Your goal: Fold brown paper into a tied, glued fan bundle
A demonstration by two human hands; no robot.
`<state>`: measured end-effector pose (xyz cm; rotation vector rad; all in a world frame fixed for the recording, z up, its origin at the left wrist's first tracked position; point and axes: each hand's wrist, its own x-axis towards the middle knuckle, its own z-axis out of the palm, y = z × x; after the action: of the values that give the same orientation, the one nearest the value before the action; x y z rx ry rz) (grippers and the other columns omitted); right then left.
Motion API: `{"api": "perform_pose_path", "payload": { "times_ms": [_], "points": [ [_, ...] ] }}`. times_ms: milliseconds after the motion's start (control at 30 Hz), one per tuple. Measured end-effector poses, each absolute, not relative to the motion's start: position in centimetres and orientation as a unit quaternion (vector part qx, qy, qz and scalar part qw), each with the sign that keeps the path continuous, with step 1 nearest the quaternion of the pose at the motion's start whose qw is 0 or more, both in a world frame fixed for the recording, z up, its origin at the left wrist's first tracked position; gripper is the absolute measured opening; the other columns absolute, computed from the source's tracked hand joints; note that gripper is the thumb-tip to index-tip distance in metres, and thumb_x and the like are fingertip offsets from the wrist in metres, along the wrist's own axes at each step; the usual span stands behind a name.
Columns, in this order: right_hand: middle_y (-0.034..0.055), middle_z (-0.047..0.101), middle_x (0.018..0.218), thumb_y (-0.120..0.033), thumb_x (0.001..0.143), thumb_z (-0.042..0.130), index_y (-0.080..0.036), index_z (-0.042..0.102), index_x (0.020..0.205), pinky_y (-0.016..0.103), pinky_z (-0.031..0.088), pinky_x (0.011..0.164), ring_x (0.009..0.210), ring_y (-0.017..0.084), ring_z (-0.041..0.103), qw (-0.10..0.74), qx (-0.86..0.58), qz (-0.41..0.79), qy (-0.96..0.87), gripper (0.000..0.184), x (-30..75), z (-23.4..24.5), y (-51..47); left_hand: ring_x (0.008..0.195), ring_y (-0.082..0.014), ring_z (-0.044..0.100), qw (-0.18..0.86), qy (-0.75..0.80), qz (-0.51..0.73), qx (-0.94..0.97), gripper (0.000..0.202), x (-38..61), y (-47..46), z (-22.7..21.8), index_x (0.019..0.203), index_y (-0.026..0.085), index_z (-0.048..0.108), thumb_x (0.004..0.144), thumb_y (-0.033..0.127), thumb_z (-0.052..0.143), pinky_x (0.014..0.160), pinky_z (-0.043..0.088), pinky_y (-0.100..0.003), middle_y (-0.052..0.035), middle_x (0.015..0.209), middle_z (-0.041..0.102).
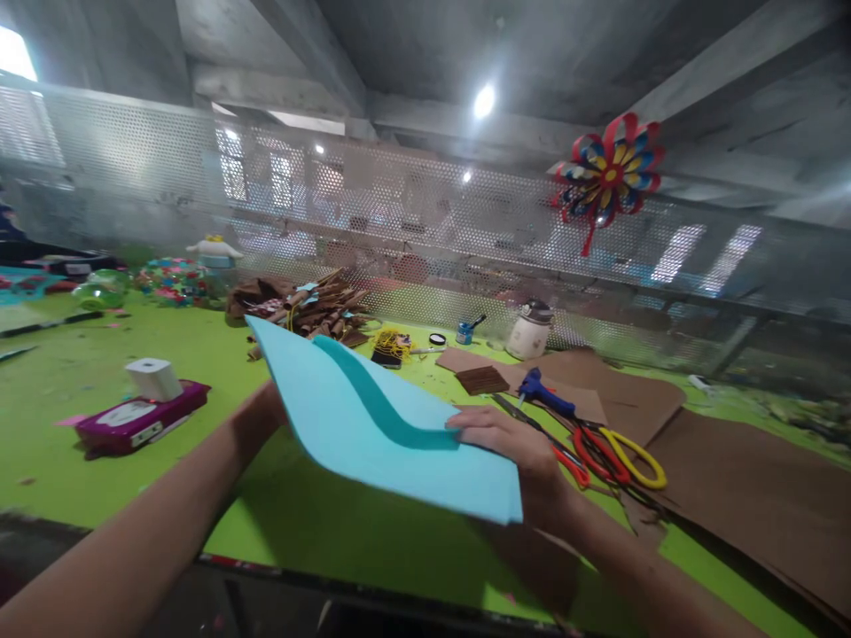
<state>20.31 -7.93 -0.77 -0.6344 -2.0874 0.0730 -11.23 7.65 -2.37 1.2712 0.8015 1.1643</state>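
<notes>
A light blue sheet (392,470), perhaps craft paper or foam, is held up over the table with its left corner raised and its surface bowed. Across it curves a darker teal strip (372,399). My right hand (515,443) is closed on the sheet's right side, fingers on top at the strip's end and thumb out of sight beneath. My left hand (271,403) grips the sheet's left part from behind; the sheet hides its fingers. To the right of my right hand lie scissors with red handles (595,456) and yellow handles (635,456).
Brown sheets (751,496) cover the right side of the green table (285,523). A blue glue gun (545,394) lies near a small brown stack (482,379). Brown rolls (332,306) are heaped behind. At left, a white cube (154,379) sits on a purple pack (143,421). Perforated metal panels (399,213) stand behind.
</notes>
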Motion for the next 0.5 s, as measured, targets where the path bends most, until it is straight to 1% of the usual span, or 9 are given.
{"api": "perform_pose_path", "payload": {
  "times_ms": [67,100,133,200,267,367,433,500],
  "points": [
    [0.0066,0.069,0.095,-0.017,0.081,0.056,-0.020,0.066,0.098,0.034,0.052,0.080,0.089,0.021,0.063,0.501,-0.306,0.036,-0.809,0.020,20.5,-0.4,-8.0,0.068,-0.0189,0.064,0.574,0.346,0.506,0.543,0.010,-11.2,7.1,-2.3,0.068,0.020,0.067,0.059,0.021,0.070,0.069,0.054,-0.029,-0.0004,0.071,0.072],
    [0.0054,0.070,0.089,-0.018,0.081,0.057,-0.019,0.068,0.093,0.033,0.053,0.076,0.083,0.020,0.064,0.520,-0.346,0.042,-0.780,0.017,20.8,-0.1,-8.0,0.074,-0.0196,0.065,0.569,0.347,0.507,0.547,0.015,-11.0,6.7,-2.1,0.072,0.020,0.069,0.057,0.019,0.072,0.073,0.054,-0.028,-0.0013,0.078,0.073],
    [0.0046,0.070,0.083,-0.021,0.081,0.058,-0.018,0.069,0.088,0.032,0.054,0.072,0.078,0.020,0.065,0.537,-0.389,0.055,-0.746,0.014,21.1,0.2,-7.9,0.080,-0.0211,0.065,0.569,0.347,0.502,0.552,0.022,-10.7,6.3,-1.7,0.078,0.019,0.070,0.056,0.017,0.074,0.076,0.054,-0.029,-0.0028,0.086,0.073],
    [0.0047,0.071,0.077,-0.029,0.076,0.064,-0.016,0.070,0.080,0.033,0.054,0.066,0.072,0.021,0.064,0.560,-0.464,0.112,-0.678,0.014,21.8,0.8,-7.4,0.086,-0.0246,0.065,0.592,0.346,0.459,0.564,0.035,-9.9,5.3,-0.7,0.091,0.018,0.069,0.057,0.020,0.077,0.079,0.054,-0.035,-0.0069,0.094,0.071],
    [0.0062,0.072,0.077,-0.035,0.068,0.071,-0.015,0.071,0.077,0.035,0.054,0.062,0.070,0.024,0.065,0.569,-0.499,0.203,-0.621,0.022,22.3,1.4,-6.7,0.082,-0.0236,0.066,0.605,0.354,0.426,0.572,0.034,-9.1,4.7,0.1,0.091,0.017,0.070,0.059,0.024,0.077,0.075,0.055,-0.033,-0.0083,0.093,0.071],
    [0.0083,0.072,0.081,-0.037,0.058,0.077,-0.015,0.072,0.079,0.038,0.055,0.062,0.070,0.025,0.066,0.576,-0.504,0.315,-0.561,0.031,22.6,2.0,-5.4,0.080,-0.0215,0.067,0.620,0.362,0.413,0.561,0.028,-8.3,4.5,0.4,0.090,0.017,0.069,0.064,0.026,0.075,0.074,0.055,-0.031,-0.0080,0.092,0.071],
    [0.0093,0.072,0.084,-0.037,0.056,0.079,-0.013,0.072,0.080,0.039,0.055,0.064,0.070,0.024,0.066,0.581,-0.494,0.351,-0.543,0.034,23.2,2.2,-4.4,0.079,-0.0213,0.067,0.626,0.367,0.416,0.548,0.026,-8.2,5.0,0.0,0.089,0.016,0.069,0.066,0.025,0.074,0.073,0.054,-0.031,-0.0083,0.092,0.071],
    [0.0090,0.072,0.085,-0.034,0.055,0.080,-0.012,0.072,0.083,0.038,0.054,0.066,0.070,0.022,0.065,0.605,-0.484,0.350,-0.526,0.037,24.8,2.3,-3.1,0.079,-0.0221,0.067,0.634,0.371,0.417,0.536,0.025,-8.4,5.5,-0.8,0.088,0.015,0.068,0.066,0.024,0.073,0.073,0.054,-0.031,-0.0095,0.092,0.071]
  ]
}}
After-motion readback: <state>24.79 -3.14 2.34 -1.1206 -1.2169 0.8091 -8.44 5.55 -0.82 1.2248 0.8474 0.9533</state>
